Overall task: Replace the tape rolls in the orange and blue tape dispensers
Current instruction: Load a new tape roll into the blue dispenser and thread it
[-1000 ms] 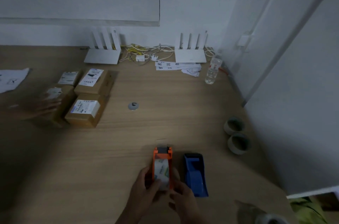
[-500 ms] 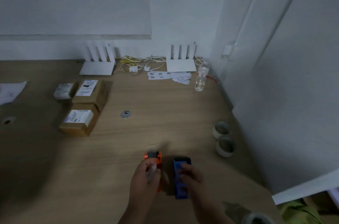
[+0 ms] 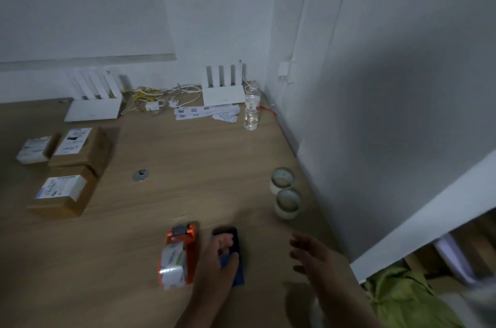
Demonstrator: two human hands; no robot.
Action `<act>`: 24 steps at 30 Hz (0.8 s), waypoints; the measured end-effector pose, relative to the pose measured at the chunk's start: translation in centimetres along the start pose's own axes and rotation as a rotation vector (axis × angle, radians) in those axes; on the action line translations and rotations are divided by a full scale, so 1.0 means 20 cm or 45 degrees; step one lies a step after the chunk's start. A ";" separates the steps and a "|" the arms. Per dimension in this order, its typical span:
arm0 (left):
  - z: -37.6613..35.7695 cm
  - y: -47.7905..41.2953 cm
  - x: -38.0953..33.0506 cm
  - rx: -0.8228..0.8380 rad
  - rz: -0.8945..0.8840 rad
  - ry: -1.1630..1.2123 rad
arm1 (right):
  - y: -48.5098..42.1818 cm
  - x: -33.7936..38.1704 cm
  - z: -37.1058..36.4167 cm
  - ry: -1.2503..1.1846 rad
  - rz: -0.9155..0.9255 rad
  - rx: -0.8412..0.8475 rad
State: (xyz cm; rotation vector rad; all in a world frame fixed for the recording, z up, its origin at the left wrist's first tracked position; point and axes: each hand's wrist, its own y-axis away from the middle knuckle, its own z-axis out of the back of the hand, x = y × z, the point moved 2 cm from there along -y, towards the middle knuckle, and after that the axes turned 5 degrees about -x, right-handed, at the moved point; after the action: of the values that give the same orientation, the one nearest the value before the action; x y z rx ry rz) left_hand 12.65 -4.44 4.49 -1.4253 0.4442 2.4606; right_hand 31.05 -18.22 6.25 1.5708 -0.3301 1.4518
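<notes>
The orange tape dispenser [image 3: 179,252] lies on the wooden desk [image 3: 188,166] near its front edge, with a whitish tape roll [image 3: 173,263] seated in it. Just to its right lies the blue tape dispenser [image 3: 235,243], partly covered by my left hand [image 3: 217,266], whose fingers curl onto it. My right hand [image 3: 311,252] hovers to the right of the blue dispenser, fingers spread and holding nothing. Two spare tape rolls [image 3: 281,180] [image 3: 288,202] stand side by side near the desk's right edge.
Cardboard boxes [image 3: 72,166] with labels sit at the left. Two white routers [image 3: 94,110] [image 3: 224,95], cables, paper slips and a water bottle [image 3: 251,110] line the back wall. A metal grommet [image 3: 140,175] is mid-desk. A white wall panel [image 3: 389,139] bounds the right.
My left hand has left the orange dispenser and moved onto the blue one. My right hand has let go of the blue dispenser and swung out to the right, open.
</notes>
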 end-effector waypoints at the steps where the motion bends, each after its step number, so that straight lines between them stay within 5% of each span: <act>1: -0.02 0.01 -0.02 0.013 -0.009 -0.004 | -0.01 -0.02 0.07 0.036 0.005 -0.025; 13: -0.29 0.10 -0.09 0.241 0.107 0.047 | 0.07 -0.36 0.40 1.288 0.318 -0.060; 24: -0.23 0.15 -0.05 0.261 0.141 -0.028 | 0.16 -0.52 0.31 1.432 0.169 0.219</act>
State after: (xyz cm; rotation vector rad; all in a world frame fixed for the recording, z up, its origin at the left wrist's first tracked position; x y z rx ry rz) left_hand 15.73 -9.00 3.46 -1.3223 0.7659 2.4295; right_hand 30.01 -28.63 -0.59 0.6477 0.3699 2.2482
